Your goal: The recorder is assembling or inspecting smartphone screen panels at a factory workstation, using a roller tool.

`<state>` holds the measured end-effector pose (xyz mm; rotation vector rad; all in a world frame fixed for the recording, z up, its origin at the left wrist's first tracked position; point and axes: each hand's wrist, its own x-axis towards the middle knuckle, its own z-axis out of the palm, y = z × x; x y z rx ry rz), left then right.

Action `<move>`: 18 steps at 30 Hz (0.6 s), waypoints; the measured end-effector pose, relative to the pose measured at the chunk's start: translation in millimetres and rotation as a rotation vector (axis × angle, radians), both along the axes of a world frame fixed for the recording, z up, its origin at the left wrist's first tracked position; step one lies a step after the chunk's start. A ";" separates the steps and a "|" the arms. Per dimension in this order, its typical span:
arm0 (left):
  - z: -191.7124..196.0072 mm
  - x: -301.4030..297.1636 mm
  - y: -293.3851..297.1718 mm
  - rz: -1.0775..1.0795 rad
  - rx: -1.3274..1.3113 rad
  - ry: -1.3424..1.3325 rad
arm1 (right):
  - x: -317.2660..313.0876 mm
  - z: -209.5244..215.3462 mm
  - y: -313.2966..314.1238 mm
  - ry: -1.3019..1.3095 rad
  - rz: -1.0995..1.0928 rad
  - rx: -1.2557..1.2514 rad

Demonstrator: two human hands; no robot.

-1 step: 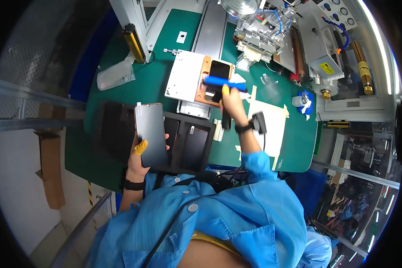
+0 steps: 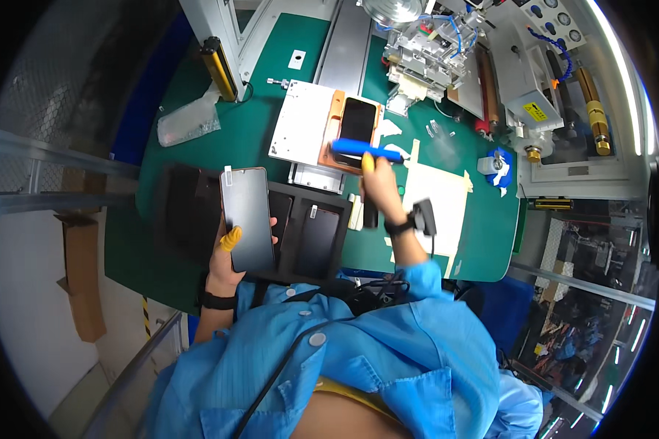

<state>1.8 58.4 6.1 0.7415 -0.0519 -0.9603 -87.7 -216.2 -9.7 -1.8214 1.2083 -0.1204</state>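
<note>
My left hand, with a yellow finger cot on the thumb, grips a dark-screened smartphone that has a white tab at its top corner. In my right hand is a blue roller with a dark handle; one finger wears a yellow cot. The roller lies across the lower part of another phone, set in an orange fixture on a white plate. Beneath my left hand, a black tray holds a phone and others partly hidden.
A metal rail runs back from the fixture. A metal mechanism with blue tubes stands at the back right. To the right lies a taped white sheet; a clear plastic bag lies at the left, near a black-yellow post.
My right hand has drawn the blue roller toward me, down over the phone in the fixture. My left hand and its phone have hardly moved.
</note>
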 end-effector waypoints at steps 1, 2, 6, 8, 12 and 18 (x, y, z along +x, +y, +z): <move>-10.0 1.6 0.7 -0.024 -0.104 0.126 | -18.1 7.6 17.7 -0.021 -0.022 0.052; -11.2 3.4 -3.8 -0.031 -0.109 0.130 | -42.1 -23.8 17.6 -0.008 0.051 -0.071; -6.5 7.0 -20.1 -0.129 -0.088 0.303 | -90.4 -3.4 1.3 -0.133 -0.324 0.136; 5.1 6.6 -28.2 -0.134 -0.182 0.315 | -122.5 -36.5 -33.3 -0.174 -0.469 0.121; 11.4 -3.8 -47.4 -0.135 -0.245 0.328 | -159.7 -101.9 -43.1 0.183 -0.592 0.029; 15.1 -9.0 -57.3 -0.226 -0.198 0.292 | -193.3 -119.2 -74.6 -0.003 -0.625 0.014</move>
